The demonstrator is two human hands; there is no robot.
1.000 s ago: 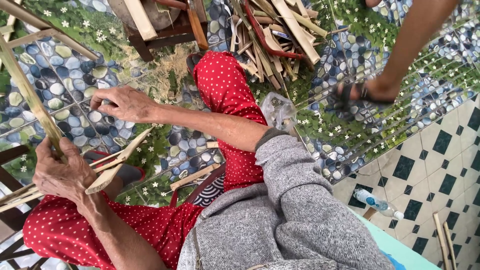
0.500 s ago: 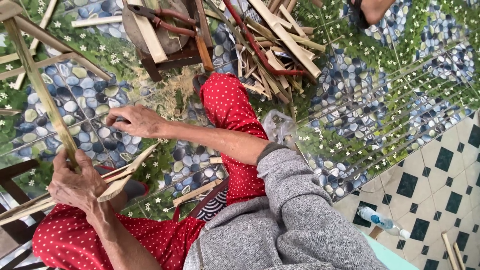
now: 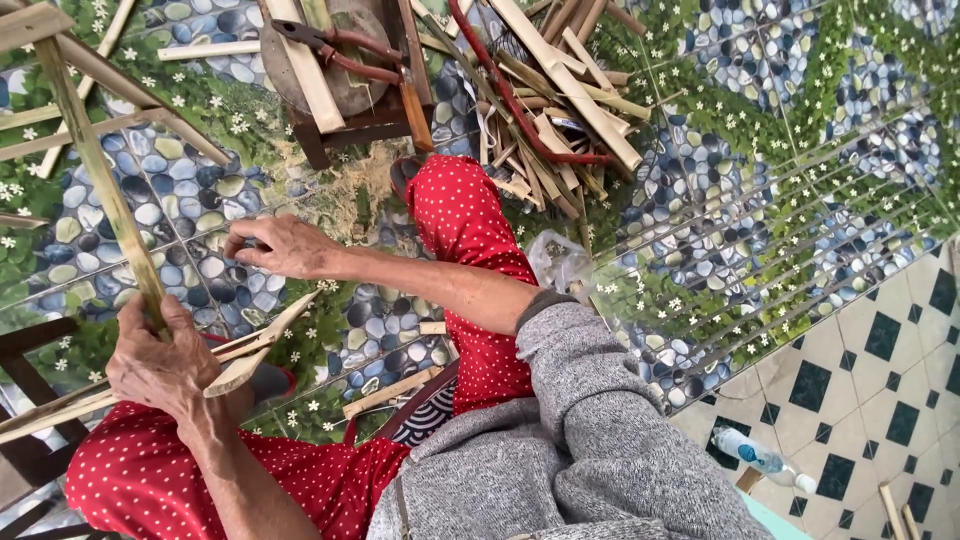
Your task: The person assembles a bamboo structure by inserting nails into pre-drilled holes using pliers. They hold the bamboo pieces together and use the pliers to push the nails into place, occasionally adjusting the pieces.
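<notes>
Home craft spot on tiled floor (image 3: pixel 760 200): split bamboo pile (image 3: pixel 560 110) beyond right hand (image 3: pixel 285 245), low stool (image 3: pixel 350 90) with pliers (image 3: pixel 335 50) nearby.

Pebble-and-flower patterned floor mat (image 3: pixel 760 200); white-green diamond tiles (image 3: pixel 880 380); low wooden stool (image 3: pixel 350 110); daylight.

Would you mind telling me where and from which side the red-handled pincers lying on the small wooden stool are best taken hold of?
Take the red-handled pincers by the two handles, near their middle, coming from above. They lie flat on the wooden stool with the dark jaws pointing left and the handles spreading to the right, bare on top. A pale bamboo slat crosses beside the jaw end, so that end looks crowded.
</notes>
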